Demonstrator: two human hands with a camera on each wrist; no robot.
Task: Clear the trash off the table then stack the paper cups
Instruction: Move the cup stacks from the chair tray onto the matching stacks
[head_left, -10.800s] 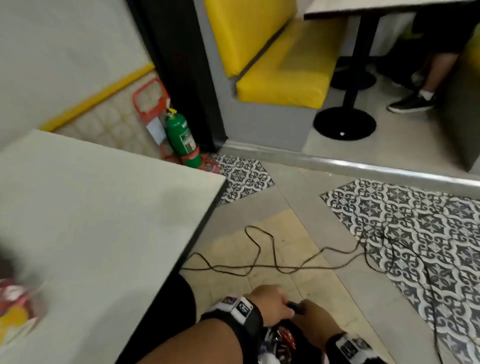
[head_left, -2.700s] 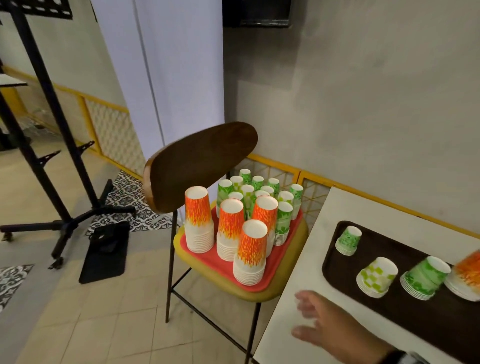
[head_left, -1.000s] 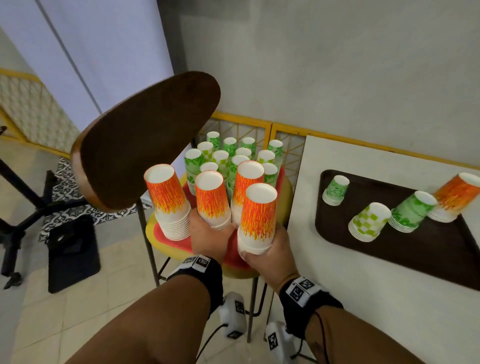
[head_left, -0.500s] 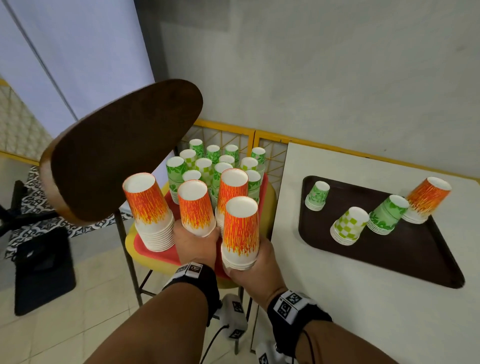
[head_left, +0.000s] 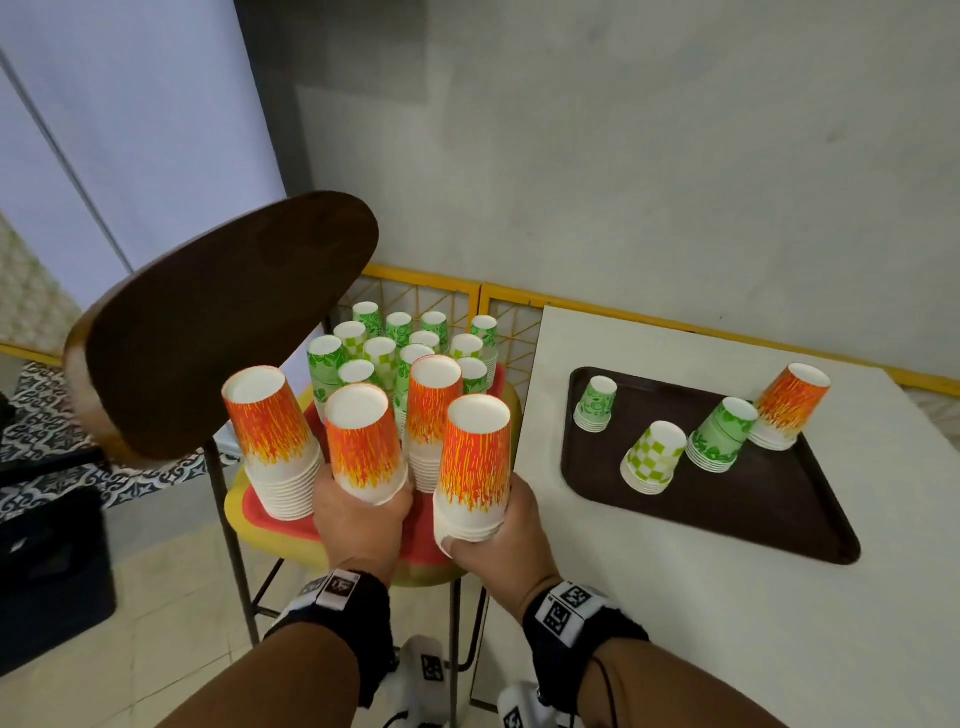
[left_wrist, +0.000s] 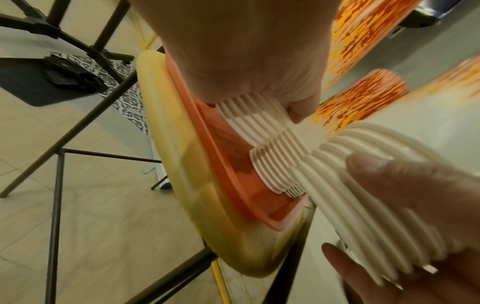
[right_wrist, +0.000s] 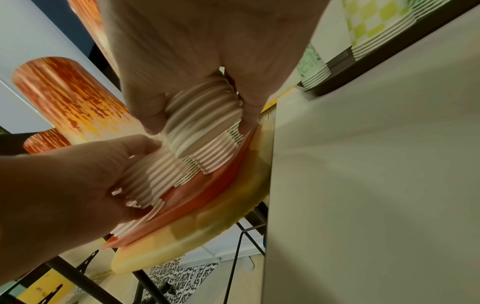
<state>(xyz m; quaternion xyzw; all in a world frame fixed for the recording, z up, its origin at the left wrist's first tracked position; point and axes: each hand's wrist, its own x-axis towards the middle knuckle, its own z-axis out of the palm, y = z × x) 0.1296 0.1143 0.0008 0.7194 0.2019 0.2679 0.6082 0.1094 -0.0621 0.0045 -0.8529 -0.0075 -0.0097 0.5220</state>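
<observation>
My left hand (head_left: 358, 519) grips the ribbed rims of an upside-down orange flame-print cup stack (head_left: 363, 441). My right hand (head_left: 501, 545) grips a second orange stack (head_left: 475, 457) the same way. Both stacks are at the front of the red tray (head_left: 418, 540) on the chair; I cannot tell whether they touch it. In the left wrist view my left hand (left_wrist: 233, 51) wraps the stack's rims (left_wrist: 249, 107). In the right wrist view my right hand (right_wrist: 207, 51) pinches its stack's rims (right_wrist: 205, 107).
Two more orange stacks (head_left: 270, 441) and several green cup stacks (head_left: 400, 343) stand on the red tray. The chair's dark backrest (head_left: 223, 332) rises at the left. On the white table (head_left: 675, 623), a brown tray (head_left: 753, 509) holds several short stacks.
Some 2.7 s ago my hands held nothing. They have since taken hold of the two front orange stacks, and over the last second they have kept that grip almost unmoved.
</observation>
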